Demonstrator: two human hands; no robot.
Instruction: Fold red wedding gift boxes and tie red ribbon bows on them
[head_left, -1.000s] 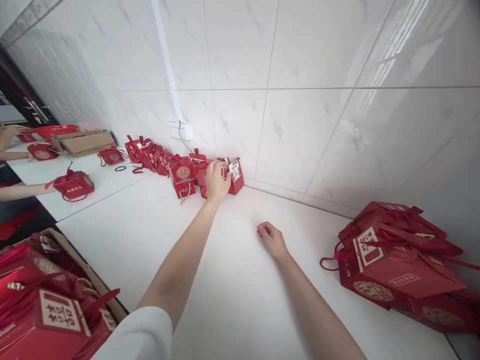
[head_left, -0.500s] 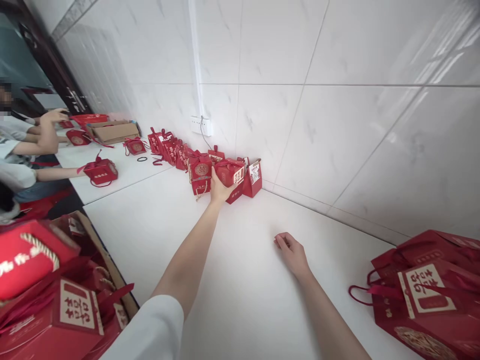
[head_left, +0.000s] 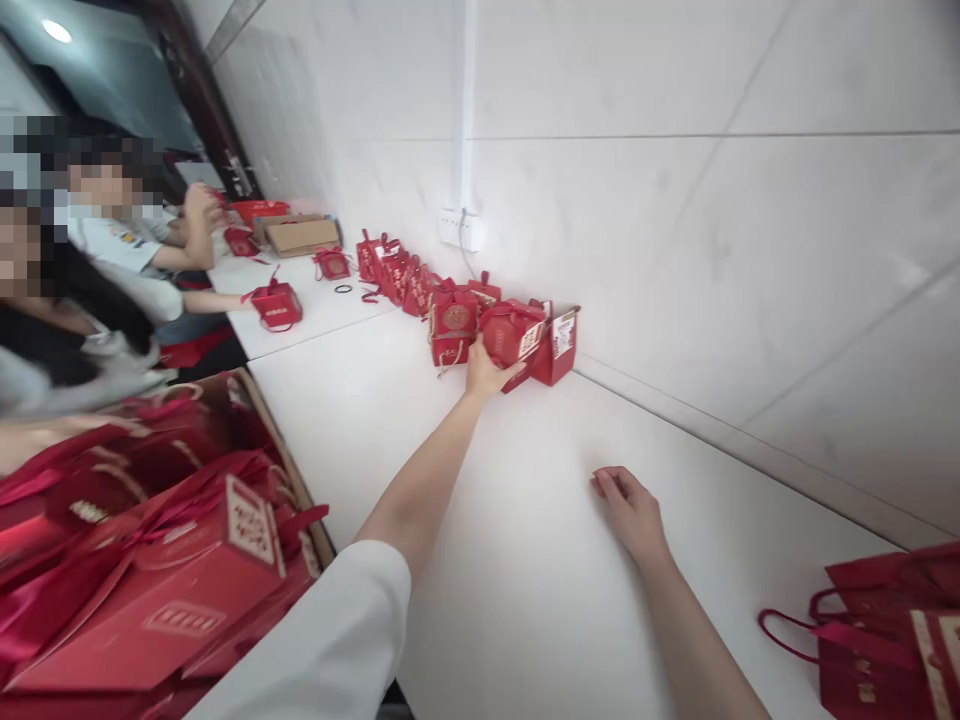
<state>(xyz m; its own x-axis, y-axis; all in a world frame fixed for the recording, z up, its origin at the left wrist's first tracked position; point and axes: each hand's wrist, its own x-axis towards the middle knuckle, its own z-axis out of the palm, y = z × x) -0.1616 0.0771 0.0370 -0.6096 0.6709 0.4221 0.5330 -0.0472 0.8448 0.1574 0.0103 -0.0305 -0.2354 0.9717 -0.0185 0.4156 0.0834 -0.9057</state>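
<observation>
Our left hand (head_left: 489,374) has its fingers clamped on an angular red card box (head_left: 507,328) with a cream label (head_left: 531,341), near the glossy tiled wall (head_left: 637,220), among ribboned boxes (head_left: 454,318). Our right hand (head_left: 631,512), fingers loosely curled together, is over the smooth white bench (head_left: 525,580).

A: Way round the box (head_left: 504,328) in the left hand (head_left: 491,378)?
B: Its near side, over the white tabletop (head_left: 525,540), yes.
A: Blockers?
B: Stacked boxes (head_left: 452,320) left of it, labelled box (head_left: 559,362) just right, wall (head_left: 637,250) behind; carton (head_left: 264,408) nearer, further left.
</observation>
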